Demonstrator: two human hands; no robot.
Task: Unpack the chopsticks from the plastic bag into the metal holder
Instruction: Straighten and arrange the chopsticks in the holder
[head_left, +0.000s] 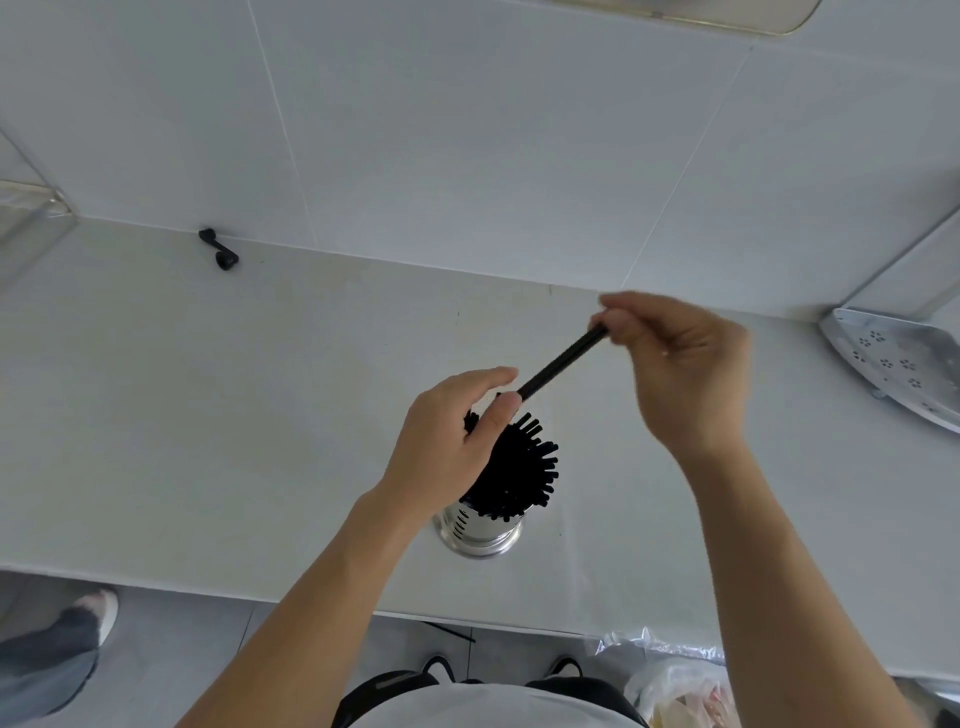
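Black chopsticks (519, 467) fill the metal holder (480, 530), which stands upright on the white table (208, 415), their square ends fanned outward just below the left hand's fingers (498, 376). The holder looks nearly full, so I judge the crowding to be why both hands are at work here: one to keep the bundle in order, the other to feed in a further stick.

The left hand (447, 441) hovers over the bundle, forearm rising from below, its thumb laid against the stick tops and its fingers loosely curved above them; whether they actually clasp any sticks I cannot tell, since the hand hides that side.

The right hand (685, 364) is raised beyond and to the right, wrist bent, pinching the far end of a single black chopstick (563, 361) between thumb and fingertips. That stick slants down from the right fingers (618, 319) to the left fingertips, where its lower end meets the bundle (probably being steered into a gap).

A crinkled plastic bag (670, 670) lies well below both hands, at the near table edge; its contents are unclear. One stray stick (452, 631) lies on the floor.
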